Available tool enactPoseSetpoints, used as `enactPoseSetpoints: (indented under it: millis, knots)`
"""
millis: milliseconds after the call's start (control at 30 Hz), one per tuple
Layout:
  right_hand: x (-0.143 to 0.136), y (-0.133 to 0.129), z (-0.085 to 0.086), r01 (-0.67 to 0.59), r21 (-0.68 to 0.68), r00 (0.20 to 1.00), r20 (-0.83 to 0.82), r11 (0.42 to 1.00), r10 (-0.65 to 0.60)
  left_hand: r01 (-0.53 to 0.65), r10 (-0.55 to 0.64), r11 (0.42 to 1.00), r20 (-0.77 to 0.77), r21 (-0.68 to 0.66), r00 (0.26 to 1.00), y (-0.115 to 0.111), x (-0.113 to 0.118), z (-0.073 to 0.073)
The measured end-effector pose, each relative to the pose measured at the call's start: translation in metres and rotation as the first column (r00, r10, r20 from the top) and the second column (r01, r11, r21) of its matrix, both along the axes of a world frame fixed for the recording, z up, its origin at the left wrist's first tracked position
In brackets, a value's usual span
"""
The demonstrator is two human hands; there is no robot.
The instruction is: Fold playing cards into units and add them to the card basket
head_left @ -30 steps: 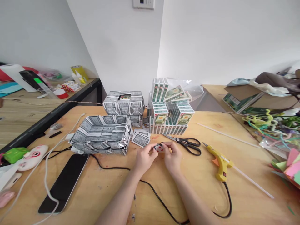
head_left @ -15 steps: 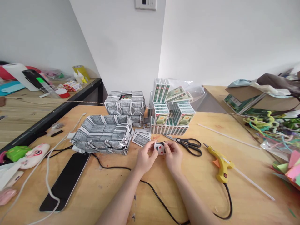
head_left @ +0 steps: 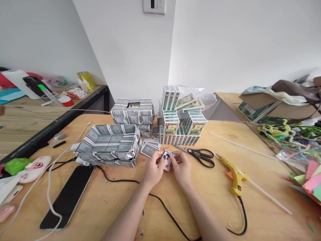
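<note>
Both my left hand (head_left: 153,170) and my right hand (head_left: 182,169) are closed on a playing card (head_left: 167,163) with red and dark pips, held just above the table between my fingertips. The card looks bent or folded; my fingers cover its edges. Behind my left hand lies a loose fan of playing cards (head_left: 149,148), backs up. Left of them stands an open box made of folded playing cards (head_left: 105,154). A pair of scissors (head_left: 202,154) with black handles rests beyond my right hand, shut or nearly so.
Stacked card packs (head_left: 180,139) stand at the back beside a closed card-built block (head_left: 132,112). On the right lie a yellow glue gun (head_left: 235,175) and a glue stick (head_left: 242,146). A phone (head_left: 69,197) lies left; a black cable (head_left: 160,198) runs beneath my forearms.
The card has turned in my fingers, from lying wide to standing more upright and tilted. My hands have shifted slightly left in view.
</note>
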State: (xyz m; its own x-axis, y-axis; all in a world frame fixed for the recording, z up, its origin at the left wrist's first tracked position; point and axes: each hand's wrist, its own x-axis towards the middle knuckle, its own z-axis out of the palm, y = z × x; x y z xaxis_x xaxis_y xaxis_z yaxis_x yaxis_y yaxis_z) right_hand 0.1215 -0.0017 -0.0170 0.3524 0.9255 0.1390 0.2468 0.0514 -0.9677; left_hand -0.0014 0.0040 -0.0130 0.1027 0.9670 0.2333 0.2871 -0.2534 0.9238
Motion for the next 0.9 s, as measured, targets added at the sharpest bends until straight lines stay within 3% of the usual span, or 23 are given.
enactPoseSetpoints:
  millis: [167, 500, 667, 800, 900]
  knots:
    - [-0.002, -0.004, 0.0, -0.013, -0.023, 0.986, 0.166, 1.0, 0.017, -0.043, 0.048, 0.996, -0.065, 0.073, 0.997, 0.001, 0.0, 0.005]
    - [0.0, -0.003, -0.002, -0.065, -0.085, 0.987, 0.141, 0.994, 0.077, -0.106, 0.12, 0.988, -0.132, 0.109, 0.984, 0.004, 0.0, 0.006]
    - [0.001, -0.001, 0.001, -0.092, -0.137, 0.995, -0.054, 0.986, 0.085, -0.075, 0.086, 0.994, -0.137, 0.085, 0.987, 0.002, -0.002, 0.009]
    - [0.002, -0.001, 0.004, -0.02, -0.04, 0.998, 0.056, 0.999, 0.022, -0.007, 0.013, 0.999, -0.118, 0.052, 0.993, -0.001, 0.0, 0.013]
    - [0.004, -0.001, 0.003, -0.032, -0.011, 0.995, 0.095, 0.999, 0.033, 0.019, -0.013, 0.999, -0.132, 0.04, 0.991, -0.001, 0.002, 0.013]
